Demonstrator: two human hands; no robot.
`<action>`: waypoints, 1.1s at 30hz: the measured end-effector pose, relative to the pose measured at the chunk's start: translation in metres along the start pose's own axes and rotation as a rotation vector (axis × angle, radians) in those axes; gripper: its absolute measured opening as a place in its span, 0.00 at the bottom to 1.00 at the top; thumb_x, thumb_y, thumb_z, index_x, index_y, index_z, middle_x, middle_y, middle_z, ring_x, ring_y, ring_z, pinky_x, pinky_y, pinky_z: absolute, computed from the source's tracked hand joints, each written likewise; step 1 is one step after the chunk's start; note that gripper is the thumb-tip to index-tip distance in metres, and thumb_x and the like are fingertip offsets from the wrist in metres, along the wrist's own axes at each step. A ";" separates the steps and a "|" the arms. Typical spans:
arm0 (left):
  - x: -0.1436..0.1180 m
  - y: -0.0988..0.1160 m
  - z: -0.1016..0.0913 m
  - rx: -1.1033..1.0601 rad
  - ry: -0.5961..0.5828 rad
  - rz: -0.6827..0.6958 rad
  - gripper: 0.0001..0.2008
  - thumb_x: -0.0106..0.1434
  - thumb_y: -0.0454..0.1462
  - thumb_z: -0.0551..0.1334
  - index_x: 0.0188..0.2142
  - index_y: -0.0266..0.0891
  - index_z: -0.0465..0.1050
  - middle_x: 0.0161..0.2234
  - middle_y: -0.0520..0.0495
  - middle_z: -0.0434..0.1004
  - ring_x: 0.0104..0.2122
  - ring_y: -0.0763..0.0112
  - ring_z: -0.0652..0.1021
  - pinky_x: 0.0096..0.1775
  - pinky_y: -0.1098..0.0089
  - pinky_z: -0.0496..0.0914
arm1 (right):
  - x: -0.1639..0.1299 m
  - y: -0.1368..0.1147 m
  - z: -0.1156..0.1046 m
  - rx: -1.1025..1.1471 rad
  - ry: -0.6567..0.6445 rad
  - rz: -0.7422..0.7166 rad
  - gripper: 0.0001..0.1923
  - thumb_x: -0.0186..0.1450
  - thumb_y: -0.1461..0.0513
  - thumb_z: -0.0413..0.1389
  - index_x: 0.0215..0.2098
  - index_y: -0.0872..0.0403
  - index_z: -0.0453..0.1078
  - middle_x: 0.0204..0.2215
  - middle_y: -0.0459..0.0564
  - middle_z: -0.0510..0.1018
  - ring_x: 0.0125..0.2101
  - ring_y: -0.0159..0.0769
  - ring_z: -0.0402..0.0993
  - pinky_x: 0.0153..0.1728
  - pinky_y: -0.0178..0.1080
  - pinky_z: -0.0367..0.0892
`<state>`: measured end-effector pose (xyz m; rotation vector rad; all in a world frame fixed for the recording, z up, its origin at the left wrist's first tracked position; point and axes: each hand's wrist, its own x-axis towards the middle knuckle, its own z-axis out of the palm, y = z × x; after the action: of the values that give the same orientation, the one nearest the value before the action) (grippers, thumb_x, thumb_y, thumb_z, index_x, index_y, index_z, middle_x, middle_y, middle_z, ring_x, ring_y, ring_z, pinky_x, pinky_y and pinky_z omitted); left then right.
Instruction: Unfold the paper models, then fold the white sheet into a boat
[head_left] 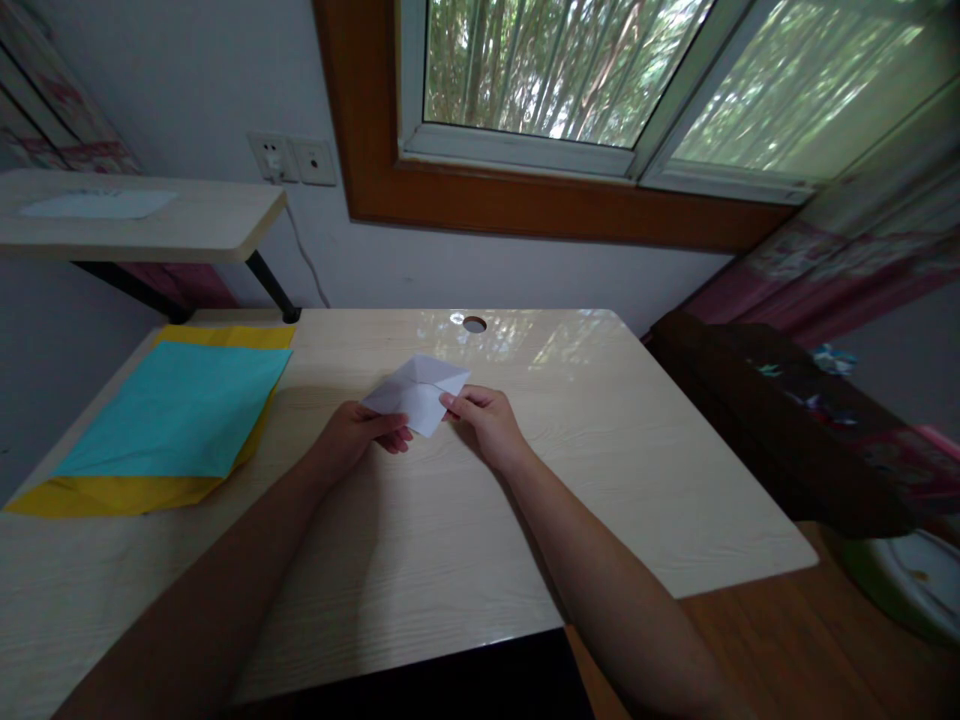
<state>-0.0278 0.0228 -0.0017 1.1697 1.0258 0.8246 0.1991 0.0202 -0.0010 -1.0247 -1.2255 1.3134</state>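
A small folded white paper (417, 393) with visible creases is held just above the light wooden desk (600, 450), near its middle. My left hand (358, 438) pinches the paper's near left corner with fingers curled under it. My right hand (486, 422) grips the paper's right edge between thumb and fingers. Both forearms reach in from the bottom of the view.
A turquoise sheet (176, 410) lies on a yellow sheet (112, 492) at the desk's left. A cable hole (474, 323) sits at the desk's far edge. A raised shelf (142, 215) stands at back left, a dark bench (787, 420) at right, a window beyond.
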 end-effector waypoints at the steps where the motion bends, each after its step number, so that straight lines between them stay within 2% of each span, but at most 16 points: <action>1: 0.000 0.000 0.000 -0.001 0.003 0.001 0.15 0.56 0.46 0.73 0.25 0.36 0.82 0.24 0.43 0.82 0.22 0.68 0.79 0.30 0.69 0.75 | 0.000 0.000 0.000 -0.008 0.011 0.001 0.16 0.58 0.49 0.67 0.25 0.52 0.78 0.25 0.47 0.79 0.28 0.34 0.71 0.36 0.38 0.65; 5: 0.001 0.000 0.001 -0.016 0.045 0.017 0.15 0.54 0.46 0.73 0.25 0.35 0.81 0.24 0.43 0.82 0.22 0.68 0.79 0.29 0.69 0.74 | 0.002 0.003 0.000 -0.047 0.011 0.010 0.16 0.57 0.49 0.68 0.26 0.52 0.78 0.27 0.47 0.79 0.29 0.34 0.71 0.36 0.38 0.66; 10: 0.002 -0.001 -0.001 -0.010 0.067 0.034 0.15 0.55 0.46 0.72 0.25 0.35 0.81 0.22 0.44 0.81 0.21 0.70 0.77 0.28 0.70 0.73 | 0.003 0.001 0.002 0.020 -0.024 0.026 0.15 0.56 0.49 0.69 0.30 0.51 0.78 0.29 0.46 0.80 0.30 0.33 0.71 0.37 0.37 0.66; 15: 0.005 -0.004 -0.002 -0.002 0.051 0.038 0.15 0.55 0.46 0.72 0.25 0.35 0.81 0.22 0.45 0.80 0.21 0.70 0.77 0.28 0.70 0.72 | 0.003 -0.002 -0.001 -0.025 0.001 -0.032 0.21 0.63 0.46 0.62 0.24 0.53 0.76 0.24 0.46 0.75 0.27 0.32 0.67 0.34 0.36 0.63; 23: 0.006 -0.008 -0.003 0.011 0.055 0.083 0.17 0.56 0.48 0.72 0.28 0.35 0.81 0.25 0.44 0.82 0.24 0.67 0.79 0.30 0.68 0.73 | 0.002 -0.002 -0.005 -0.102 0.040 -0.077 0.21 0.64 0.46 0.62 0.23 0.53 0.75 0.23 0.46 0.75 0.28 0.33 0.68 0.36 0.37 0.63; 33: 0.004 0.004 -0.002 -0.130 0.249 0.195 0.16 0.56 0.47 0.72 0.30 0.36 0.77 0.25 0.48 0.79 0.25 0.69 0.78 0.30 0.70 0.71 | 0.003 0.000 -0.005 -0.030 0.057 -0.071 0.20 0.63 0.47 0.63 0.22 0.52 0.74 0.23 0.46 0.75 0.27 0.33 0.67 0.34 0.37 0.62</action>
<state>-0.0281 0.0282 0.0010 1.0848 1.0526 1.1970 0.2036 0.0241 -0.0013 -1.0232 -1.2309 1.2069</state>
